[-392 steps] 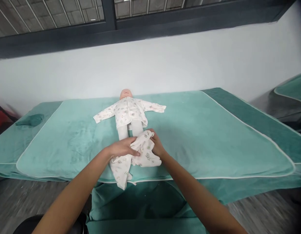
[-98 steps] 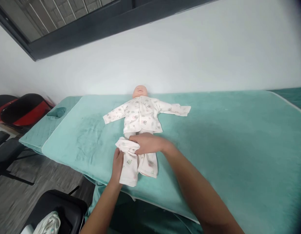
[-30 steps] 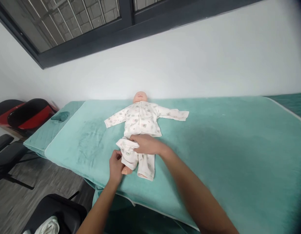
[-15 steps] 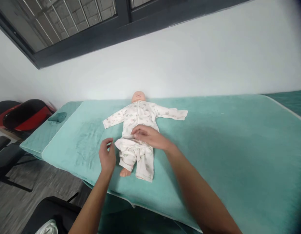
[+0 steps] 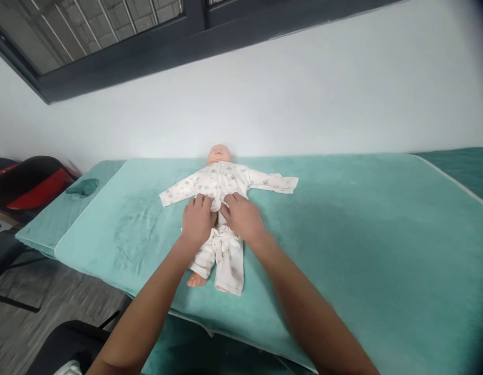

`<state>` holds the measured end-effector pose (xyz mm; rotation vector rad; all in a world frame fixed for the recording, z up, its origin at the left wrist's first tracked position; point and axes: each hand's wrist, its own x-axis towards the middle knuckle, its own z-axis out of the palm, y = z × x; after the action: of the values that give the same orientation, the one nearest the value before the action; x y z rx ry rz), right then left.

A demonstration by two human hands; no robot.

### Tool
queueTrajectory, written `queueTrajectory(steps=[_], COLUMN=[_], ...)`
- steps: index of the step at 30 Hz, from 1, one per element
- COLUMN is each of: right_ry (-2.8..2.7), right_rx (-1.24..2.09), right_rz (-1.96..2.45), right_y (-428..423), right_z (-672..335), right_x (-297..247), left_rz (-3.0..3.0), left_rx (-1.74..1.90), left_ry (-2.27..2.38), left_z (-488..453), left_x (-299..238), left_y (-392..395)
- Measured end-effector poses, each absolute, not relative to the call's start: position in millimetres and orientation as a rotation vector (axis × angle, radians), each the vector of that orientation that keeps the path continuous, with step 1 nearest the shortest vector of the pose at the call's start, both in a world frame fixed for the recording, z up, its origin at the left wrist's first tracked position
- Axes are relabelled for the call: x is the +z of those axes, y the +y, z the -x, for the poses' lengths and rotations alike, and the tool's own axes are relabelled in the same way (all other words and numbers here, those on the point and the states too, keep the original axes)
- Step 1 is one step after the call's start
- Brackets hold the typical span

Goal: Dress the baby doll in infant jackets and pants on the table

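Observation:
A baby doll (image 5: pixel 219 154) lies on its back on a teal towel (image 5: pixel 335 234), head toward the wall. It wears a white printed top (image 5: pixel 221 179) with sleeves spread out and matching white trousers (image 5: pixel 225 258); one bare foot (image 5: pixel 196 280) sticks out of the left trouser leg. My left hand (image 5: pixel 197 219) and my right hand (image 5: pixel 243 216) rest side by side on the doll's belly, at the hem of the top. Fingers of both hands curl down onto the cloth, and whether they pinch it is hidden.
The towel covers a long table (image 5: pixel 61 213) that runs along a white wall under a dark window frame. A small rolled dark-green cloth (image 5: pixel 82 186) lies at the table's left end. Red-and-black chairs (image 5: pixel 30 182) stand left; a black seat (image 5: pixel 65 344) is below me.
The trousers were drawn up the doll's legs to its waist. Both hands have moved up from the legs to the belly, the left coming in from the side.

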<state>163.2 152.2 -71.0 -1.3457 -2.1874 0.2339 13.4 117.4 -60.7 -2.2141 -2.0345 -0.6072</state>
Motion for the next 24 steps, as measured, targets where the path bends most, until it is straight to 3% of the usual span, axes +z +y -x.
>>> queueTrajectory(steps=[2,6,8,11,15,18,21,24], right_ry=[-2.04,-1.49,-1.314,-1.417,-1.707,-1.923,-2.125,-2.167], right_rx=[0.494,1.051,1.01,0.689,0.596,0.647,1.089,1.383], right_rz=[1.305,1.219,1.318,1.839,2.323,1.921,1.235,0.86], right_y=[160,184,197,209,211,201,186,175], right_z=[-168,-204,-239,-297,-325,-296,-254,-229], right_x=[-71,-68,-66,-68,-72,-68,-60,-55], left_rz=[2.126,1.504,1.141,0.88,1.033,1.497,1.912,2.227], left_rx=[-0.906,-1.832,-2.16,-2.189,-2.187,-2.361,-2.336,-2.206], left_ry=[-2.124,-2.398,-2.436,-2.442,-2.324,-2.394,-2.536,-2.579], left_z=[-7,28,52,78,80,71,71,78], left_x=[-62,-72,-82,-100,-117,-120,-117,-110], left_y=[124,139,143,140,123,109,98,91])
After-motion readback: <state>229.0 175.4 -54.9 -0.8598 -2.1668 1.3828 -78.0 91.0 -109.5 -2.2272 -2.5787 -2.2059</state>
